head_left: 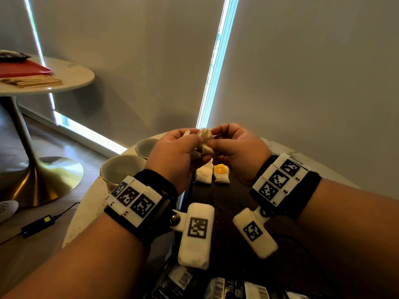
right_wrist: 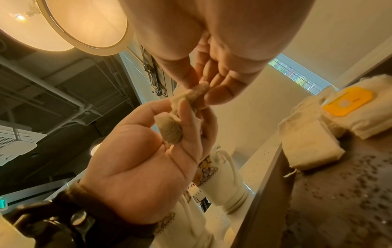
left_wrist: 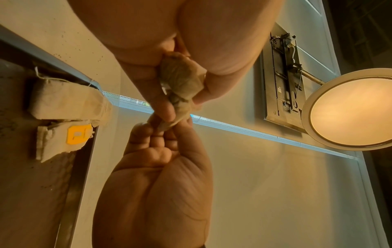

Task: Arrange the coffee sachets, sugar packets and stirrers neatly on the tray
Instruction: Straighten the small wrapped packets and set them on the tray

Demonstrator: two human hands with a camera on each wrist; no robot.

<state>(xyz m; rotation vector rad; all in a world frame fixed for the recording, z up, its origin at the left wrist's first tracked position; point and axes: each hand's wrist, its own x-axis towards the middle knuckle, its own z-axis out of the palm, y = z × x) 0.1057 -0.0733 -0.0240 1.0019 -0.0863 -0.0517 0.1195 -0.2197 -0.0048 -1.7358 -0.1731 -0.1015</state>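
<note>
Pinching one crumpled tea bag (head_left: 204,141) between both hands, above the tray (head_left: 233,203).

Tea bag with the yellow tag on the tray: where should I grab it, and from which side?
Judging by its pose, pinch the tea bag with the yellow tag by its right long edge, from above. It lies flat on the dark tray, and the plain tea bag crowds its left side.

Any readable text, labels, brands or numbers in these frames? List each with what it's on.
No text reads cleanly.
Dark sachets at the near edge of the tray: barcodes and print, too small and blurred to read.
Yellow tag on a tea bag: a cut-out shape, no letters legible.
Wrist bands: black-and-white square fiducial markers with tiny characters beside them, illegible.
</note>
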